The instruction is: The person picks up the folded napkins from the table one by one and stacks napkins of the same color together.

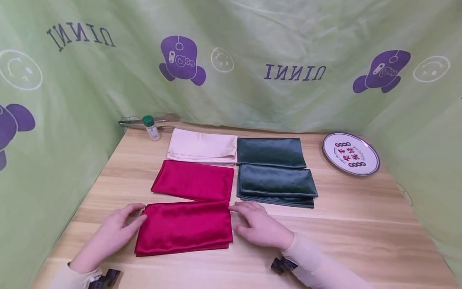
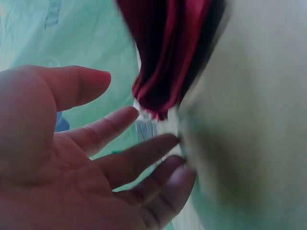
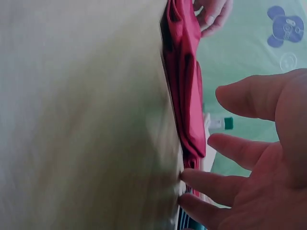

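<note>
The left hand (image 1: 114, 228), its grip wide and empty, flanks the nearer red cloth (image 1: 185, 226), which lies folded on the desk (image 1: 361, 228) beside the right hand (image 1: 259, 225), equally wide and empty, presumably so both can square its edges.

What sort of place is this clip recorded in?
Probably a makeshift indoor recording booth: a printed green curtain hangs behind and beside a wood-grain table set with folded satiny cloths.
</note>
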{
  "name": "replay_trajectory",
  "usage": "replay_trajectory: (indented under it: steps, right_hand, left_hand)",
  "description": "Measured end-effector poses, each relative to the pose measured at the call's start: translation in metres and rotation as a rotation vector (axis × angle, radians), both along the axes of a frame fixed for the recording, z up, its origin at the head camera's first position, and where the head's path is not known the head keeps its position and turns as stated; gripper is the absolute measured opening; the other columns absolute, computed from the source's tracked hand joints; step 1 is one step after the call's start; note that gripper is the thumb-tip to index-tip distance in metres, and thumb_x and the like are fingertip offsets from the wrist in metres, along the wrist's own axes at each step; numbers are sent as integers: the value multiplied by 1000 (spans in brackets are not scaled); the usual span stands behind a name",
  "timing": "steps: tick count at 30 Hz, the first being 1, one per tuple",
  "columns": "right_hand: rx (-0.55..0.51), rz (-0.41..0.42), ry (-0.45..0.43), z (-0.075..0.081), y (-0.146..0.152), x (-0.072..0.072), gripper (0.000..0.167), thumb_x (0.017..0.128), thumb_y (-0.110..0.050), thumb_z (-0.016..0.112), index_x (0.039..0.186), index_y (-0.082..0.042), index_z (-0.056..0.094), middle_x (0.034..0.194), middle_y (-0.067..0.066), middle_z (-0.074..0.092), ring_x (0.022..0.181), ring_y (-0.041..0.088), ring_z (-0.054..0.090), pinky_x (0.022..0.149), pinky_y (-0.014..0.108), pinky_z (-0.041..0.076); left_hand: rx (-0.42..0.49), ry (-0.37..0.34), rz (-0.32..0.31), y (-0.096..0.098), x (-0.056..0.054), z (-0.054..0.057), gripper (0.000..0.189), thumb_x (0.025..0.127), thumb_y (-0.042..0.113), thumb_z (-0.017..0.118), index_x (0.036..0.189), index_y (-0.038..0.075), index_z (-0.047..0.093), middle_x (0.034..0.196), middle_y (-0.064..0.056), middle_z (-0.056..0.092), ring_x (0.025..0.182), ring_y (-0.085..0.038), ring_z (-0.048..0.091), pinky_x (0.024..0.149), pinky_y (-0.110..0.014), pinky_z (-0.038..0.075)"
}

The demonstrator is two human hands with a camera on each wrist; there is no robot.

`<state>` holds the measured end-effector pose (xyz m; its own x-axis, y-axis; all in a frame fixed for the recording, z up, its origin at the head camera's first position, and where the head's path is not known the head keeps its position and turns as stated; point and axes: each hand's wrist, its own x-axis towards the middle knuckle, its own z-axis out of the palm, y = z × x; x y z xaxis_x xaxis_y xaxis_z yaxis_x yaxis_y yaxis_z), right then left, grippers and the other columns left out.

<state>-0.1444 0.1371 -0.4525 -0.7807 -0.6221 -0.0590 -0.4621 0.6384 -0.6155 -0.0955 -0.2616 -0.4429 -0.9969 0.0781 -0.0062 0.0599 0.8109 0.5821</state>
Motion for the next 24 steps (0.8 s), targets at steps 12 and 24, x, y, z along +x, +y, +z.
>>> replay_trajectory:
  steps: [12, 24]
  right_hand:
    - [64, 10, -70, 0, -16, 13, 63, 90, -39, 64, 147, -18, 45, 153, 12, 36, 144, 31, 24, 115, 51, 22]
    - [-423, -129, -246, -6, -22, 13, 47, 91, -12, 68, 135, -11, 53, 132, 1, 52, 110, 21, 60, 94, 36, 50]
  left_hand:
    - [29, 28, -54, 19, 19, -4, 50, 94, 29, 66, 136, 6, 52, 134, -25, 54, 122, -47, 47, 96, -62, 38]
    - [196, 209, -106, 20, 25, -13, 40, 81, -8, 73, 117, 6, 61, 119, -9, 58, 98, -26, 65, 82, -19, 52]
